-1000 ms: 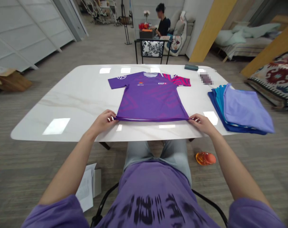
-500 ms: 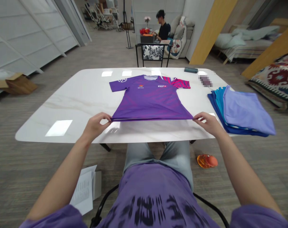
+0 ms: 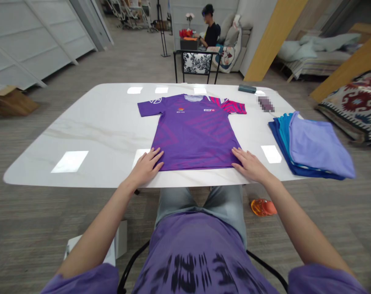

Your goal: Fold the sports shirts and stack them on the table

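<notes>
A purple short-sleeved T-shirt lies spread out, front side up, on the white table. Its collar points away from me, and its sleeve on the right is patterned in pink. My left hand rests with fingers stretched out on the shirt's lower left corner. On the lower right corner lies my right hand, its fingers flat on the fabric. The hem runs fairly straight between both hands, close to the table's near edge.
A stack of folded clothes in blue and lilac sits at the table's right. Behind it are a dark case and a blurred-out item. A chair stands beyond the table; a person sits farther back.
Both hands have let go of the pinched hem corners and now lie flat on the shirt. The hem, held raised and taut before, has come down onto the table nearer to me.
</notes>
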Demonstrator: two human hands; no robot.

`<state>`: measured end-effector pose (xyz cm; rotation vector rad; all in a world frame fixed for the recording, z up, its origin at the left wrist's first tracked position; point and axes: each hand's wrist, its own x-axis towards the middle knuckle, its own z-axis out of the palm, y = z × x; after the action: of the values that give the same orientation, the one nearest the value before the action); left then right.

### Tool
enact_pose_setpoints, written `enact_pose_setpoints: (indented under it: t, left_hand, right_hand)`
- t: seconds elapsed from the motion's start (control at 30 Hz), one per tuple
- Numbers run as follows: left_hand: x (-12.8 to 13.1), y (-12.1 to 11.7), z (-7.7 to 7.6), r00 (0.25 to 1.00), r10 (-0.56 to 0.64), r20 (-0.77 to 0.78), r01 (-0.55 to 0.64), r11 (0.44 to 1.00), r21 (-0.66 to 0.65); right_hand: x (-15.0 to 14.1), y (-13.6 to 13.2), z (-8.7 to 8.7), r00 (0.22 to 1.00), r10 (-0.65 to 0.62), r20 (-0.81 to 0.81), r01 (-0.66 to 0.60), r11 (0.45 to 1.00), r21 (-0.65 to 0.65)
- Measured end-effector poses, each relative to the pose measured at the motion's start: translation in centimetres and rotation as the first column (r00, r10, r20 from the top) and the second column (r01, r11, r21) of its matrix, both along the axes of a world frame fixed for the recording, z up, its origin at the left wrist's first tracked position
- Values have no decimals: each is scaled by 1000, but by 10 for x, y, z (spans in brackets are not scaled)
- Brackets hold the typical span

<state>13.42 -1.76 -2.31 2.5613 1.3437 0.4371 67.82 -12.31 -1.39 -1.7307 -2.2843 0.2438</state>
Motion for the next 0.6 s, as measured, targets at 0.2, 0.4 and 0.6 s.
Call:
enact_pose_setpoints:
  t: [0.2,0.4,0.6]
  left_hand:
    - [-23,-51,-10,996,8,-91,-10,1000,-22]
    - [-20,17,19,999,-3,33,4,999,-48]
    - [-14,287,17,938,127,323,-151,987,50]
  right_hand:
    - [8,-53,-19,1000,-19,-6,19,994,-107]
    - [14,14,32,997,12,-76,-21,993,-118]
    - [49,269,33,976,-169,-134,183,978,103]
